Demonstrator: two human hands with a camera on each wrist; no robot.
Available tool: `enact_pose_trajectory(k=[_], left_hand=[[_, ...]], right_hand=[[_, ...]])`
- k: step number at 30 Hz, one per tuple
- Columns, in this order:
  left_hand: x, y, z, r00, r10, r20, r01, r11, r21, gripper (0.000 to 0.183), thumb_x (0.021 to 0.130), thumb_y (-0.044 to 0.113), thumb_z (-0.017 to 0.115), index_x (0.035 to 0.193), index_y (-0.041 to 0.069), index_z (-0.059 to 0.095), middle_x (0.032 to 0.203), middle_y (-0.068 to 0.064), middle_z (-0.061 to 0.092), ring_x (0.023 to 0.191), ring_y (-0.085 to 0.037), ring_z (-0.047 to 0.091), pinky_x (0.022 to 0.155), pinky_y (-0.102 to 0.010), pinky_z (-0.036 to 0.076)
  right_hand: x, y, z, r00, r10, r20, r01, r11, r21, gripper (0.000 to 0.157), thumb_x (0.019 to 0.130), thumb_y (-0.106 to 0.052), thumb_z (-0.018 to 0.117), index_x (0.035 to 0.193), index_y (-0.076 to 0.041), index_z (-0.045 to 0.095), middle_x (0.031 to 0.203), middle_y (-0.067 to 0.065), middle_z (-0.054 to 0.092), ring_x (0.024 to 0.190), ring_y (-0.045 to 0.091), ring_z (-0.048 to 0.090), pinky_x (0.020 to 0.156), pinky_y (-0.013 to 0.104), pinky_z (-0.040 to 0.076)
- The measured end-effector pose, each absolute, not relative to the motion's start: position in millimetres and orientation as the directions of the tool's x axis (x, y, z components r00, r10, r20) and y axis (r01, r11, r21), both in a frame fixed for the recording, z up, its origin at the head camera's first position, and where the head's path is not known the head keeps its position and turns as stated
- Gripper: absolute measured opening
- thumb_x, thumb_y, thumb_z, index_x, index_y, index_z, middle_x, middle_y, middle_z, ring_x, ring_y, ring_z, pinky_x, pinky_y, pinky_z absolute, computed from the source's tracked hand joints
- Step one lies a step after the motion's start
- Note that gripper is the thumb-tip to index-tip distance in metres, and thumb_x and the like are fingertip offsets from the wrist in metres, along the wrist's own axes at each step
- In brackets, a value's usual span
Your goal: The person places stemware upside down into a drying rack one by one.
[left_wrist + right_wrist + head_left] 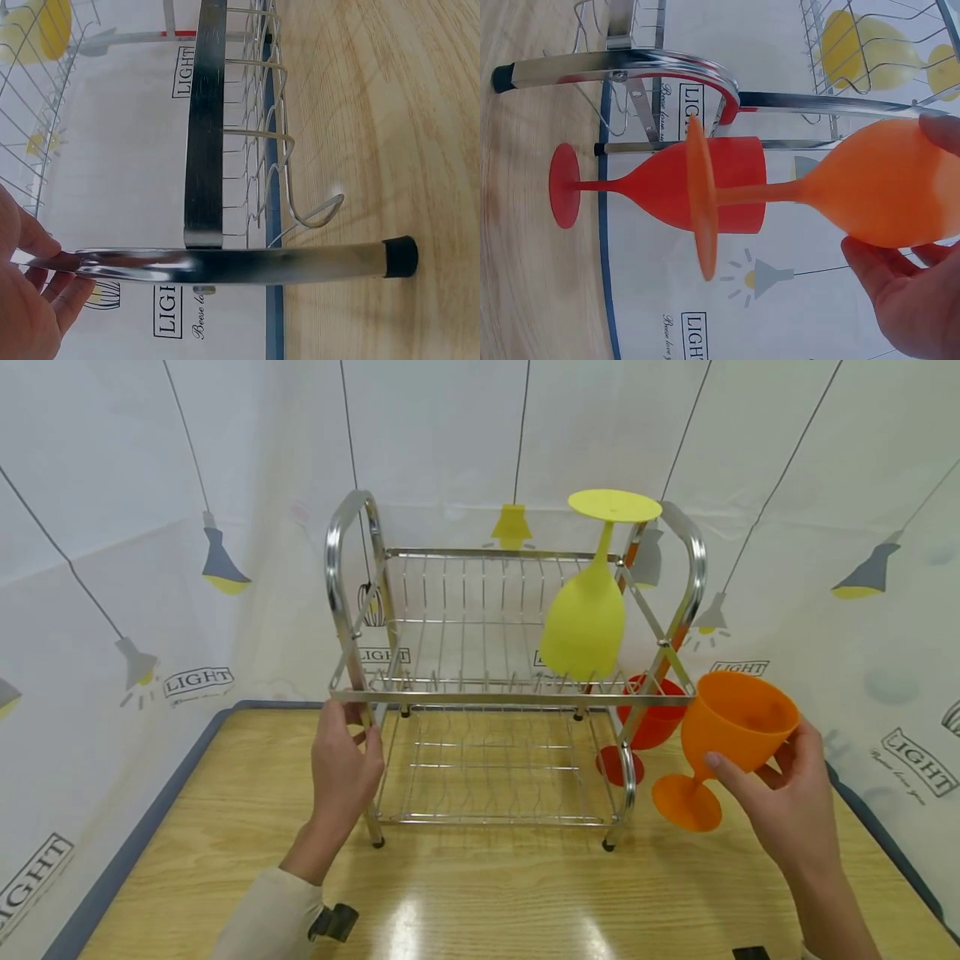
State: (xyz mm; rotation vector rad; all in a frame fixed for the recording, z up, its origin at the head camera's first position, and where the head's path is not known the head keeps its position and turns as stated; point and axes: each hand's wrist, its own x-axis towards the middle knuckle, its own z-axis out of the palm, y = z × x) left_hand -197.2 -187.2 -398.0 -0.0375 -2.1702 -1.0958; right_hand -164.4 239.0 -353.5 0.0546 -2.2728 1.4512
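An orange goblet (738, 710) is held by its bowl in my right hand (798, 793), tilted, its foot above the table. The left hand (345, 756) grips the left post of a two-tier metal dish rack (495, 699), fingers curled round the frame, as the left wrist view shows of the post (142, 264). Upside down on the rack's upper tier, toward its right end, leans a yellow goblet (585, 618). Behind the rack's right side a red goblet (682, 184) stands upright on the table, partly hidden by the frame in the head view.
The rack stands on a wood-grain table (480, 893) with a dark edge (157, 827). Its lower tier (495, 768) is wire mesh near the tabletop. A white sheet (450, 435) printed with lamps and lettering hangs behind and at both sides.
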Motion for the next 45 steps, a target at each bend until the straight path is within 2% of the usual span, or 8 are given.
enact_pose_trajectory(k=[11, 22, 28, 32, 35, 42, 45], left_hand=[[-196, -187, -398, -0.766, -0.265, 0.585, 0.318, 0.636, 0.703, 0.035, 0.086, -0.009, 0.059, 0.119, -0.007, 0.048, 0.105, -0.02, 0.055, 0.095, -0.031, 0.06, 0.078, -0.039, 0.06], [-194, -190, -398, -0.741, -0.265, 0.616, 0.331, 0.654, 0.68, 0.034, 0.085, -0.009, 0.061, 0.117, -0.007, 0.05, 0.103, -0.021, 0.057, 0.093, -0.032, 0.062, 0.076, -0.04, 0.061], [-193, -190, -397, -0.735, -0.273, 0.621, 0.331, 0.654, 0.68, 0.03, 0.085, -0.009, 0.061, 0.113, -0.007, 0.052, 0.1, -0.02, 0.057, 0.091, -0.032, 0.062, 0.075, -0.039, 0.061], [-192, -189, -398, -0.729, -0.28, 0.624, 0.328, 0.658, 0.678, 0.027, 0.084, -0.009, 0.061, 0.109, -0.007, 0.052, 0.099, -0.019, 0.057, 0.091, -0.031, 0.062, 0.073, -0.039, 0.061], [-190, -188, -399, -0.719, -0.297, 0.629, 0.319, 0.663, 0.677, 0.031, 0.084, -0.009, 0.062, 0.113, -0.006, 0.053, 0.1, -0.018, 0.058, 0.092, -0.03, 0.061, 0.073, -0.039, 0.061], [-175, -175, -397, -0.662, -0.375, 0.649, 0.294, 0.666, 0.685, 0.038, 0.084, -0.004, 0.063, 0.122, -0.001, 0.055, 0.098, -0.016, 0.057, 0.091, -0.025, 0.057, 0.072, -0.042, 0.06], [-167, -165, -391, -0.685, -0.398, 0.609, 0.292, 0.616, 0.731, 0.039, 0.086, -0.002, 0.062, 0.124, 0.001, 0.054, 0.097, -0.012, 0.058, 0.089, -0.02, 0.058, 0.068, -0.038, 0.059]], right_hand=[[-148, 232, -349, -0.885, 0.192, 0.424, -0.293, 0.478, -0.828, 0.072, 0.081, 0.006, 0.072, 0.143, -0.013, 0.041, 0.125, -0.004, 0.052, 0.101, 0.008, 0.054, 0.081, 0.005, 0.047], [-139, 217, -339, -0.878, 0.036, 0.477, -0.43, 0.376, -0.821, 0.071, 0.078, 0.015, 0.069, 0.141, -0.006, 0.045, 0.123, 0.004, 0.056, 0.096, 0.012, 0.057, 0.082, 0.009, 0.05], [-137, 206, -330, -0.859, -0.051, 0.509, -0.479, 0.428, -0.766, 0.073, 0.076, 0.015, 0.071, 0.141, -0.004, 0.044, 0.123, 0.005, 0.055, 0.099, 0.011, 0.058, 0.083, 0.009, 0.049], [-138, 201, -325, -0.855, -0.103, 0.509, -0.503, 0.405, -0.763, 0.074, 0.076, 0.016, 0.071, 0.142, -0.004, 0.043, 0.125, 0.008, 0.053, 0.102, 0.013, 0.058, 0.084, 0.01, 0.05], [-139, 199, -323, -0.85, -0.145, 0.506, -0.521, 0.371, -0.769, 0.075, 0.076, 0.017, 0.07, 0.143, -0.003, 0.042, 0.127, 0.01, 0.053, 0.103, 0.014, 0.058, 0.084, 0.011, 0.05], [-138, 194, -321, -0.852, -0.201, 0.483, -0.522, 0.399, -0.754, 0.077, 0.077, 0.014, 0.071, 0.145, -0.007, 0.04, 0.127, 0.007, 0.054, 0.104, 0.013, 0.057, 0.084, 0.012, 0.05], [-137, 191, -321, -0.85, -0.231, 0.473, -0.526, 0.398, -0.752, 0.077, 0.077, 0.013, 0.071, 0.144, -0.007, 0.041, 0.125, 0.009, 0.056, 0.104, 0.014, 0.058, 0.084, 0.014, 0.051]])
